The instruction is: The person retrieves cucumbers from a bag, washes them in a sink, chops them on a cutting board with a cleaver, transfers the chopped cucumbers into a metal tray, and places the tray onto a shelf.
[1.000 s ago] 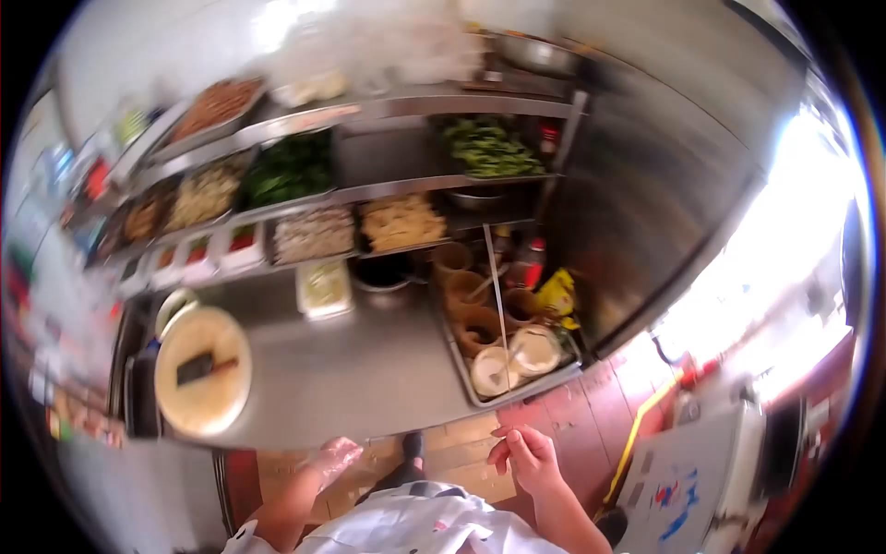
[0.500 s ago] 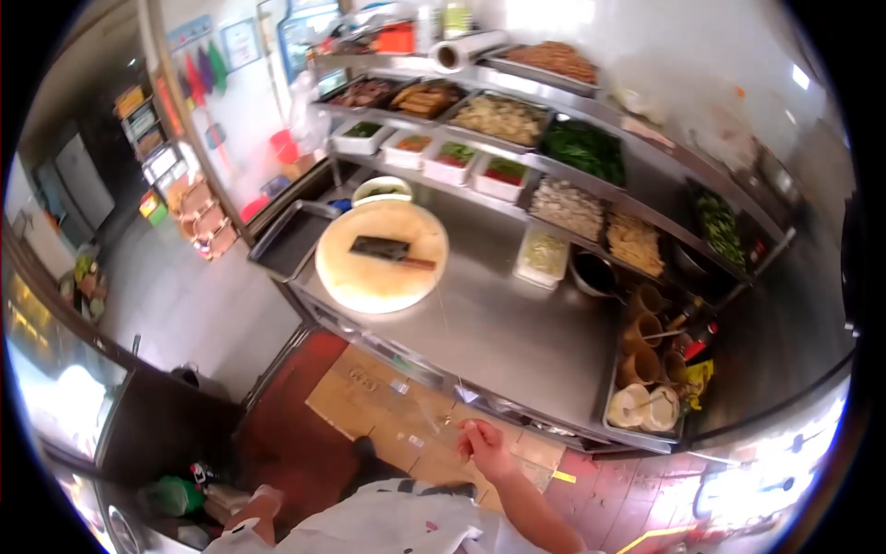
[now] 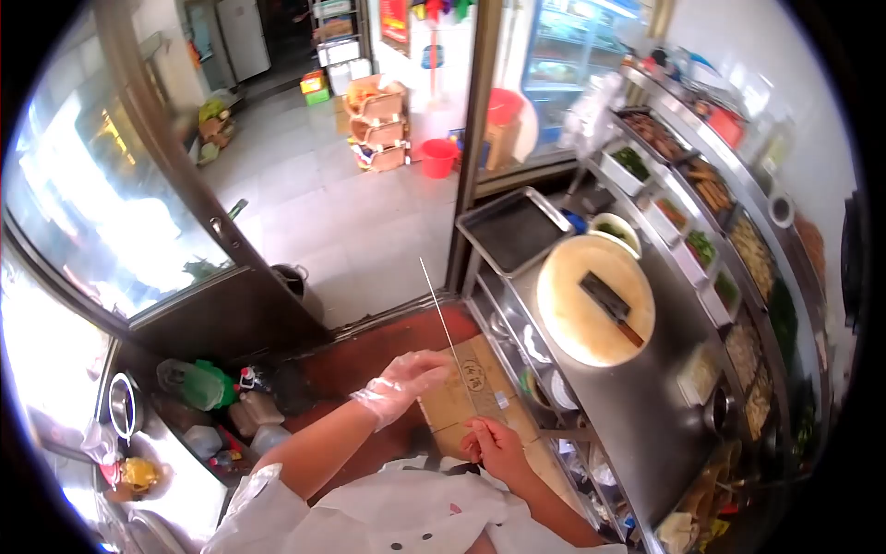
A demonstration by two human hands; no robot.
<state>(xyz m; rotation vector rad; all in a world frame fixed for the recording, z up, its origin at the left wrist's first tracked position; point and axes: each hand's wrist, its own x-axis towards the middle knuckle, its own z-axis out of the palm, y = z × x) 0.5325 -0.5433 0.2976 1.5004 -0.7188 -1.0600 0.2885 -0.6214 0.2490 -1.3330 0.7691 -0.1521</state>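
Observation:
My left hand (image 3: 406,383) wears a clear plastic glove; its fingers reach out to the right, slightly bent, with nothing visible in them. Lower and to the right, my bare right hand (image 3: 494,450) is pinched around the lower end of a thin pale stick (image 3: 441,313). The stick points up and away, passing just beyond my left fingertips. Right of both hands, a cleaver (image 3: 605,297) with a wooden handle lies on a round cutting board (image 3: 572,323) on the steel counter (image 3: 637,415).
An empty dark tray (image 3: 517,231) is at the counter's far end. Food trays (image 3: 711,185) line the shelves on the right. A doorway frame (image 3: 471,138) stands ahead, with a red bucket (image 3: 438,159) beyond. Bottles and jugs (image 3: 198,383) sit low on the left.
The view has swung left, bringing the doorway to the centre and the counter to the right. My left hand has risen and come nearer my right hand.

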